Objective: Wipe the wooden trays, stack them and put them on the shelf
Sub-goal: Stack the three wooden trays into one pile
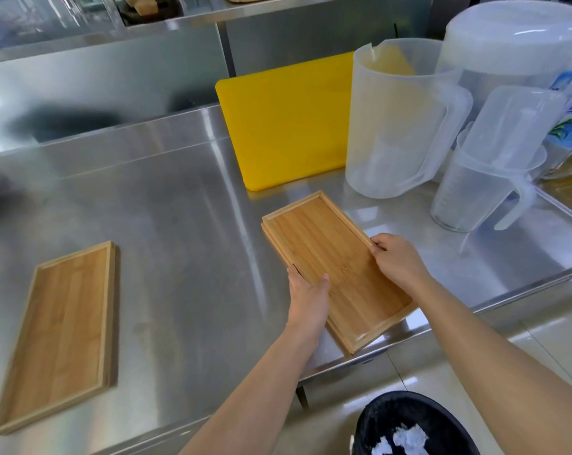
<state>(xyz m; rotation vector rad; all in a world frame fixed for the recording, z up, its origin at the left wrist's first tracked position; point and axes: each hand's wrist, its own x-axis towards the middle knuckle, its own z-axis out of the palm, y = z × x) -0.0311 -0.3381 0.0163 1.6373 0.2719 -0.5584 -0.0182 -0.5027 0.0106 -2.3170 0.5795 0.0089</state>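
Wooden tray stack [324, 244] | left hand [307, 298], right hand [398, 259] fingers clasp its sides | steel counter [179, 224]

On the counter [166, 192] before me, one tray stack [335, 267] lies right near the edge, another tray stack [58, 333] left, the cutting board [284, 123] and jugs [399, 126] behind.

We grip the stacked wooden trays [330, 257] with our left hand [307, 297] and right hand [398, 261] at the steel counter [179, 224] edge.
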